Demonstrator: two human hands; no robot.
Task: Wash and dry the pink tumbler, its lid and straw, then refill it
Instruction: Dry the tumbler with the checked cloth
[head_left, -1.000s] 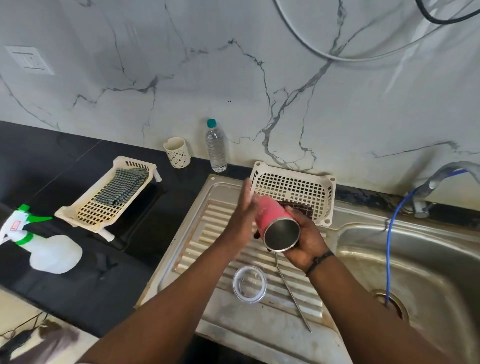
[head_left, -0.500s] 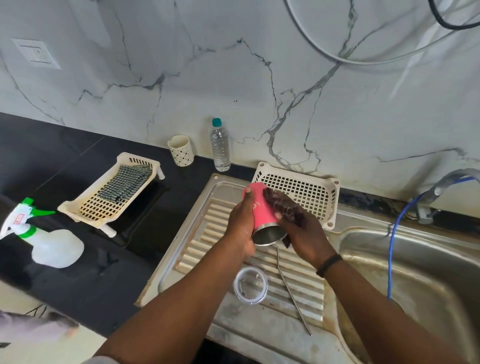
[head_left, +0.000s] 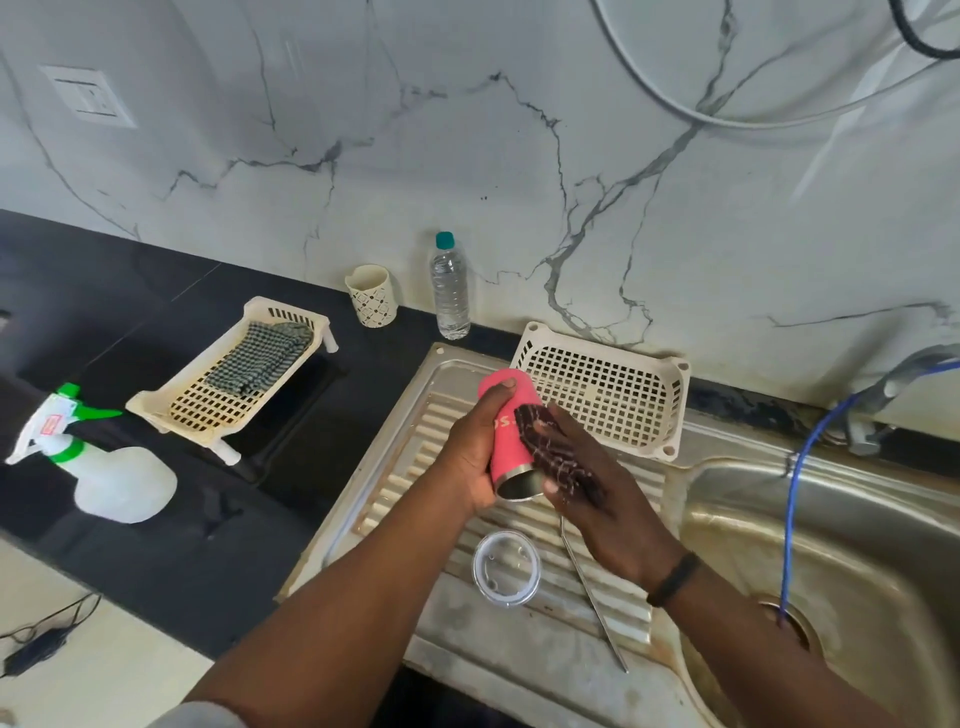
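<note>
White grey-veined marble wall (head_left: 467, 156) — black countertop (head_left: 104, 291) — steel sink (head_left: 857, 519).

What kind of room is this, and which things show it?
Most likely a home kitchen, at the washing-up spot: a steel sink with a ribbed draining board, a tap against a marble-look wall, and a black counter holding a dish rack.

Black countertop (head_left: 130, 332) bearing spray bottle (head_left: 111, 480), cloth tray (head_left: 228, 382), cup (head_left: 370, 295), water bottle (head_left: 450, 288), steel drainboard (head_left: 519, 639) with lid (head_left: 506, 567), straw (head_left: 592, 592), basket (head_left: 605, 392)
</note>
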